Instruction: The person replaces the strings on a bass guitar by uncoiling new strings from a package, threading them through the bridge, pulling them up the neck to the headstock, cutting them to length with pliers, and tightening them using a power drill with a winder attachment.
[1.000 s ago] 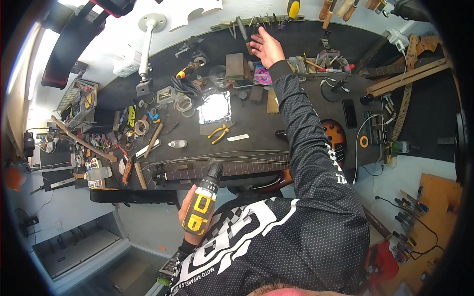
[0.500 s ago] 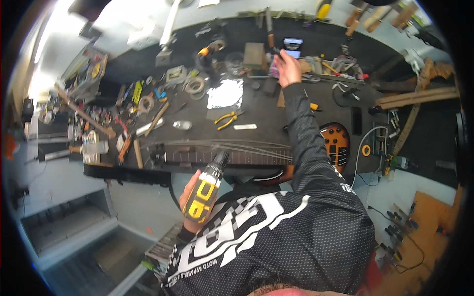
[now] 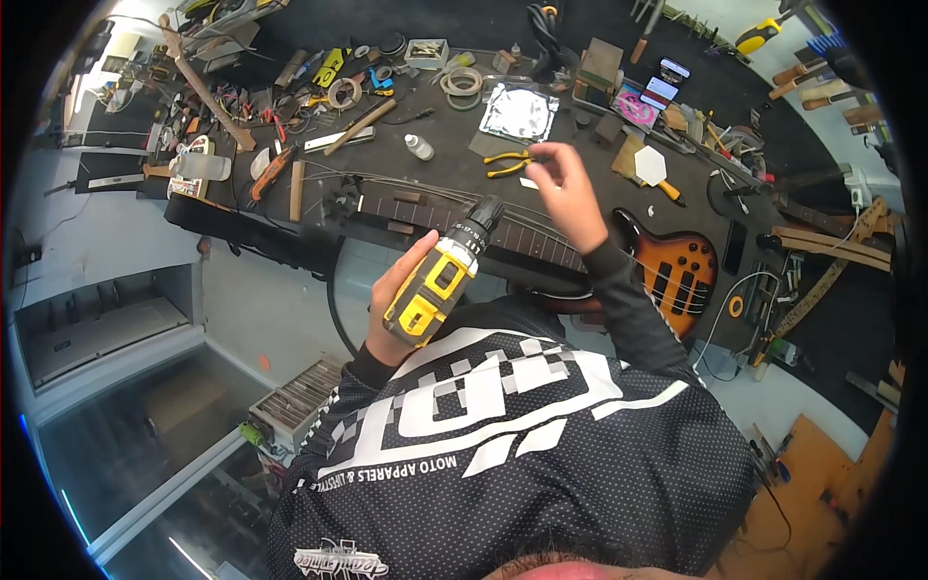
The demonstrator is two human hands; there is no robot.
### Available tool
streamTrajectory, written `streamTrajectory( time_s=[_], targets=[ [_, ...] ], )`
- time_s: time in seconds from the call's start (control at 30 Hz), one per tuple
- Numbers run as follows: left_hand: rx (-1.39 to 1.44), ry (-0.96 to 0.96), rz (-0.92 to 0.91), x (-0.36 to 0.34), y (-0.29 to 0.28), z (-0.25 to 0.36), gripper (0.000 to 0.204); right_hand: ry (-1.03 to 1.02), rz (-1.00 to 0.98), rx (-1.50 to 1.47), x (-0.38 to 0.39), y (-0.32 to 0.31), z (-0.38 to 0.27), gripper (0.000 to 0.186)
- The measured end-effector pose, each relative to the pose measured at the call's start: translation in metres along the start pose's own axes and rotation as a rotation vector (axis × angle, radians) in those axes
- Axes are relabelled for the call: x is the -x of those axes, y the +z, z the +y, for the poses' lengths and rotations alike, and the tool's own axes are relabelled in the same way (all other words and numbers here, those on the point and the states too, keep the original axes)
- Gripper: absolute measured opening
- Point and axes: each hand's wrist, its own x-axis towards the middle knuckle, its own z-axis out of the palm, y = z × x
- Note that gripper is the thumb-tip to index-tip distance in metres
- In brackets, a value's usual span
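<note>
My left hand (image 3: pixel 402 267) is wrapped round a yellow-and-black cordless drill (image 3: pixel 435 285), its chuck angled up over the dark fretboard (image 3: pixel 512 237) of a bass. The sunburst body (image 3: pixel 662 261) lies to the right, loose strings along the neck. My right hand (image 3: pixel 563 191) is raised right of the chuck, fingers curled toward the thumb; anything between the fingertips is too small to make out. Yellow-handled pliers (image 3: pixel 503 164) sit just beside its fingertips, with a small bottle (image 3: pixel 419 147) further left and a foil sheet (image 3: pixel 517 111) behind.
Cluttered tools (image 3: pixel 319 87) cover the bench's back and left. A lit phone (image 3: pixel 662 90) stands at back right, near a white hexagonal piece (image 3: pixel 651 162). A dark phone (image 3: pixel 734 246) and cables lie right of the body. Wooden-handled tools (image 3: pixel 802 87) hang at upper right.
My right hand has drawn back from the rack and phone at the rear toward the neck. The drill has risen slightly in my left hand. The view has shifted, bringing the bass body more into sight.
</note>
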Motion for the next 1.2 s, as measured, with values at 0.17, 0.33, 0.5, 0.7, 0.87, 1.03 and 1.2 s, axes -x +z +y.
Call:
streamTrajectory(
  time_s=[0.17,0.33,0.5,0.7,0.87,1.03,1.2],
  targets=[
    [-0.022,0.011,-0.022,0.014,-0.034,-0.01,0.079,-0.32,-0.321,0.093,0.077,0.067,-0.146,0.064],
    [0.005,0.006,-0.017,0.047,-0.068,-0.032,0.081,-0.364,-0.312,0.246,0.097,0.118,-0.159,0.066],
    [0.046,-0.015,-0.005,0.08,-0.089,-0.052,0.082,-0.241,-0.35,0.187,0.116,0.163,-0.147,0.067],
    [0.078,-0.09,-0.055,0.102,-0.102,-0.06,0.086,-0.206,-0.379,0.148,0.129,0.181,-0.13,0.075],
    [-0.029,-0.143,0.015,0.122,-0.105,-0.055,0.073,-0.096,-0.32,0.122,0.136,0.152,-0.088,0.077],
    [-0.043,-0.247,0.078,0.149,-0.101,-0.083,0.075,0.211,-0.415,0.053,0.162,0.143,0.014,0.058],
    [-0.113,-0.366,-0.076,0.172,-0.113,-0.127,0.081,0.593,-0.755,0.367,0.228,0.167,0.167,0.042]
  ],
)
